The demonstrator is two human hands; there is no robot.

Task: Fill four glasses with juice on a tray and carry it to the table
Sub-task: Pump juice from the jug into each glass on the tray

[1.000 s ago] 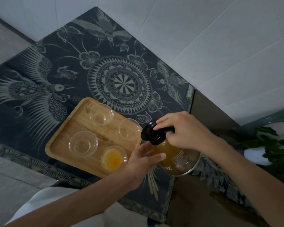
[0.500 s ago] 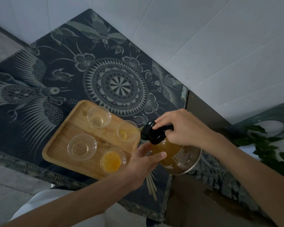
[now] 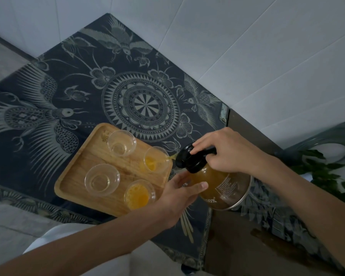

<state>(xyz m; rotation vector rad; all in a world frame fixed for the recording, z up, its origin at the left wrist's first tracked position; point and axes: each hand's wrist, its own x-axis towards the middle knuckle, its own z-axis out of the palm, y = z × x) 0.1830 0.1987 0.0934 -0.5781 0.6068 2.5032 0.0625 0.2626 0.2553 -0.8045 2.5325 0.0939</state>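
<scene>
A wooden tray [image 3: 76,176] lies on the patterned tablecloth with several clear glasses on it. The near right glass [image 3: 139,194] holds orange juice. Juice streams into the far right glass [image 3: 156,159], which has a little in its bottom. The far left glass [image 3: 121,143] and the near left glass [image 3: 102,180] look empty. A glass jug of juice [image 3: 221,184] with a black lid is tilted toward the tray. My right hand [image 3: 227,150] grips its black handle. My left hand [image 3: 179,192] supports the jug's side from below.
A dark tablecloth [image 3: 88,96] with bird and mandala prints covers the table, set against a white tiled wall [image 3: 267,46]. A green leafy plant [image 3: 331,176] stands at the right. The table's near edge runs close to my body.
The jug has tilted further and juice now pours into the far right glass, which was empty a second ago. Both hands keep their hold.
</scene>
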